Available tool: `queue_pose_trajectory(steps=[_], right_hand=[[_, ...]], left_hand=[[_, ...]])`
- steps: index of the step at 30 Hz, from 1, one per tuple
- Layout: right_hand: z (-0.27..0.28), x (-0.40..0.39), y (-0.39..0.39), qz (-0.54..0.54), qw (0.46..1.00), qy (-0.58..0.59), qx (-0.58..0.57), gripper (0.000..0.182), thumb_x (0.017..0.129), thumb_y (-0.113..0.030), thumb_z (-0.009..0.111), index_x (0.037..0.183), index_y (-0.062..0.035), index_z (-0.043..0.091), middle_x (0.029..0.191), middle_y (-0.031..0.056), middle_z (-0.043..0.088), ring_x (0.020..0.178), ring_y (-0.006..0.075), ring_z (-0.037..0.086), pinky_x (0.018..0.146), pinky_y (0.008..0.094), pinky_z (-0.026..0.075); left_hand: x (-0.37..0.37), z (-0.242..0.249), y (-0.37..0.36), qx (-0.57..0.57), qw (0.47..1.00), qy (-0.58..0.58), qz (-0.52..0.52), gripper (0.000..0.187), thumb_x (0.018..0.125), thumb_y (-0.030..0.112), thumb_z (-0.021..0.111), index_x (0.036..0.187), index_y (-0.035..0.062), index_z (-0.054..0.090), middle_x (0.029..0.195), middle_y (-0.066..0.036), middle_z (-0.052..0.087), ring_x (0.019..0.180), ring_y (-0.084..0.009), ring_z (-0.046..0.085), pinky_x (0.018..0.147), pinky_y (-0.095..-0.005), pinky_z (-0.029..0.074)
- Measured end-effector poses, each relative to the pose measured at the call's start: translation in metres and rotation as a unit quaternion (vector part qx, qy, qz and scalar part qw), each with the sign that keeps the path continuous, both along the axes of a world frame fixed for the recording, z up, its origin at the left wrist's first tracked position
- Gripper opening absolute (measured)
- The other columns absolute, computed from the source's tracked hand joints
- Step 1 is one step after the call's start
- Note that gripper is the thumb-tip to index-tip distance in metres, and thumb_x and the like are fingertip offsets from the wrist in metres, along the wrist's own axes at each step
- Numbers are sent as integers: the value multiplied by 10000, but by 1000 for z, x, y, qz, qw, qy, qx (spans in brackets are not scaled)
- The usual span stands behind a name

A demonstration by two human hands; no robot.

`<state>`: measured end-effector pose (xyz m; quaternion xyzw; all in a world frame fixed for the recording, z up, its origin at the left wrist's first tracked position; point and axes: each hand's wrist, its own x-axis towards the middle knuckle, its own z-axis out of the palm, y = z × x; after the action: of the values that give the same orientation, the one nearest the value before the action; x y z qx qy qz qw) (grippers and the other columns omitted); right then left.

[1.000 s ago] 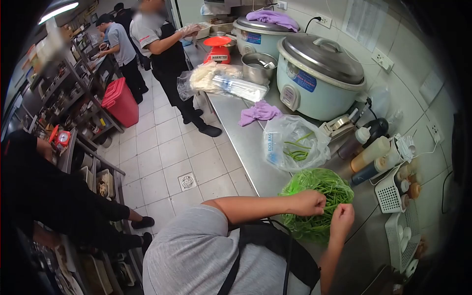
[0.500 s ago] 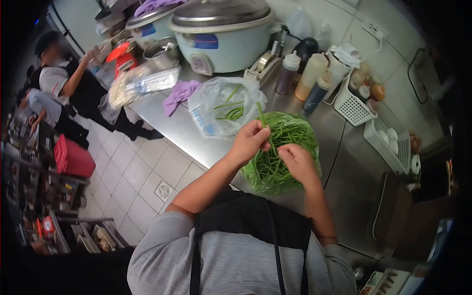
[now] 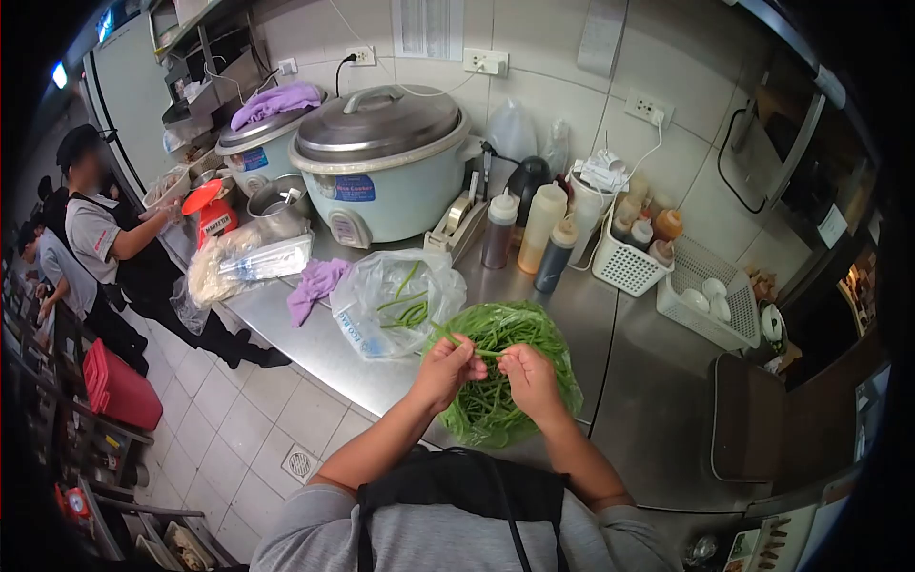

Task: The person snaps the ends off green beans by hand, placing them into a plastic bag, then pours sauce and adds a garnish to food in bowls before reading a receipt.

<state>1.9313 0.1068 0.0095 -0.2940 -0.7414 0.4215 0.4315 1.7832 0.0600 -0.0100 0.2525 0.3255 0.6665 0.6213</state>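
Observation:
A long green bean (image 3: 487, 354) runs between my two hands, one part of it sticking out past my left fingers. My left hand (image 3: 446, 374) is closed on it in a pinch. My right hand (image 3: 531, 381) pinches its other end, thumb against the fingers. Both hands are above a thin plastic bag heaped with green beans (image 3: 515, 329) on the steel counter. Just beyond my left hand lies an open clear plastic bag (image 3: 357, 310) with several bean pieces (image 3: 410, 313) in it.
Behind stand a large rice cooker (image 3: 376, 195), a tape dispenser (image 3: 457, 217) and several squeeze bottles (image 3: 541, 229). White baskets (image 3: 624, 262) line the right side. A purple cloth (image 3: 317, 289) lies at the counter's left edge. Two people (image 3: 105, 224) stand at the far left.
My hands have come level, and the bean has swung from nearly upright to lying across between them. The head view has tilted up, showing more of the wall.

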Motion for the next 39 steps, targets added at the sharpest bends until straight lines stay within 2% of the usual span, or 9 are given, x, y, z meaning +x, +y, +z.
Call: queue_pose_trajectory(steps=[5, 10, 13, 17, 20, 23, 28, 32, 39], right_hand=[[-10, -7, 12, -5, 991, 101, -86, 149, 838, -106, 456, 778, 13, 522, 641, 35, 542, 600, 78, 520, 558, 218, 430], [-17, -16, 18, -78, 990, -51, 105, 104, 813, -118, 439, 794, -25, 482, 735, 159, 531, 707, 346, 514, 612, 386, 416], [-16, -19, 16, -100, 978, -100, 155, 126, 817, -148, 448, 804, -26, 478, 732, 179, 532, 701, 362, 516, 607, 419, 406], [1, -17, 15, 27, 995, -87, 48, 137, 811, -135, 452, 743, -22, 489, 707, 161, 535, 667, 327, 535, 568, 385, 415], [11, -19, 5, 104, 978, -142, 109, 111, 790, -114, 460, 739, -30, 513, 713, 139, 545, 656, 301, 544, 560, 379, 426], [-3, -15, 33, -69, 905, -312, 280, 71, 752, -91, 481, 760, -53, 540, 706, 121, 548, 643, 293, 549, 559, 375, 445], [-6, 0, 44, -122, 916, -344, 165, 195, 667, -230, 605, 763, -65, 567, 862, 95, 546, 847, 267, 523, 728, 399, 402], [-6, -18, 30, -159, 888, -383, 199, 183, 664, -239, 610, 726, -71, 570, 793, 95, 537, 783, 264, 529, 683, 377, 408], [-10, -9, 26, -153, 902, -338, 220, 109, 686, -182, 593, 703, -77, 566, 739, 76, 538, 735, 261, 534, 653, 384, 407]], left_hand=[[8, -9, -1, -15, 998, -52, 15, 71, 839, 157, 477, 861, 96, 450, 755, -43, 524, 673, -164, 554, 628, -303, 478], [4, -16, 0, -18, 997, -49, 56, 64, 832, 140, 475, 866, 96, 444, 766, -46, 515, 703, -176, 548, 649, -304, 472], [-1, -9, -2, -43, 995, -69, 52, 70, 839, 129, 456, 888, 87, 428, 768, -46, 501, 710, -174, 540, 655, -300, 474], [-5, -6, 0, -112, 988, -74, -76, 79, 835, 129, 454, 895, 89, 424, 733, -40, 500, 625, -147, 532, 575, -274, 474], [-4, -11, 2, -80, 986, 54, -139, 96, 819, 89, 434, 914, 89, 422, 697, -36, 505, 525, -127, 507, 484, -238, 441], [4, 5, -11, -51, 969, 139, -198, 136, 793, 52, 417, 925, 81, 423, 669, -30, 505, 470, -118, 484, 443, -210, 405], [-9, -4, -10, -97, 985, 68, -129, 176, 708, -13, 407, 858, 74, 441, 646, -50, 499, 494, -164, 477, 464, -270, 408], [-17, -7, 1, -78, 993, 33, -81, 98, 731, 25, 424, 811, 75, 449, 600, -20, 440, 489, -126, 419, 436, -248, 354], [-14, 1, 5, -4, 975, 221, -9, 196, 792, 74, 474, 986, 65, 503, 657, -12, 468, 568, -103, 459, 515, -229, 381]])
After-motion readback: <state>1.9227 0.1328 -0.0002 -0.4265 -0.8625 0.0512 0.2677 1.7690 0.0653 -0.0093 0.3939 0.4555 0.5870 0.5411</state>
